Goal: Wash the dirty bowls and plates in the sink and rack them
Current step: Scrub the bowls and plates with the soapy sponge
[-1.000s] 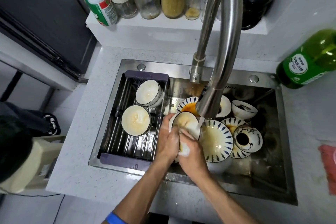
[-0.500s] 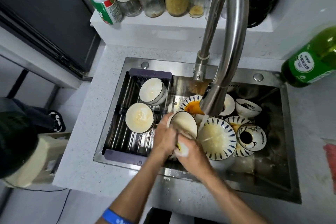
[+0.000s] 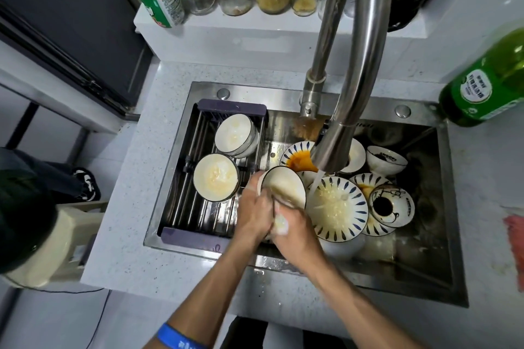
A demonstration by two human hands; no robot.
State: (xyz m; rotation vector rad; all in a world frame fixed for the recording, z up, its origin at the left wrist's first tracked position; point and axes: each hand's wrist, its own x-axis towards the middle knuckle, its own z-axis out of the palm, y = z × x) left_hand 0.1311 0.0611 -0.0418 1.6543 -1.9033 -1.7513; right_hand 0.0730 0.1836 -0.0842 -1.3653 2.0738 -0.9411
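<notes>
Grip: left hand point(image 3: 253, 214) curls round the rim and outer wall of the white bowl point(image 3: 285, 187), held tilted at frame centre, just left of the water stream. Right hand point(image 3: 295, 228) closes on a pale, sudsy sponge point(image 3: 280, 225), pressed vs. the bowl's lower side.

Risks (judgement):
- Wet, soapy glazed ceramic = slick; a loose hold could drop the bowl onto the striped plate point(image 3: 337, 208) just right of it, w/ chipping likely.
- Faucet point(image 3: 344, 110) runs close above; a raised rim could knock the spout.
- Stacked dishes at centre right sit tilted and touching; a bump may shift them.

Materials: steel sink point(image 3: 442, 241), matte, stained. Rack point(image 3: 198, 173) at centre left: metal rods, dark plastic ends, two round bowls inside w/ pale residue. Plates: smooth glaze, blue dashes, orange sauce.
</notes>
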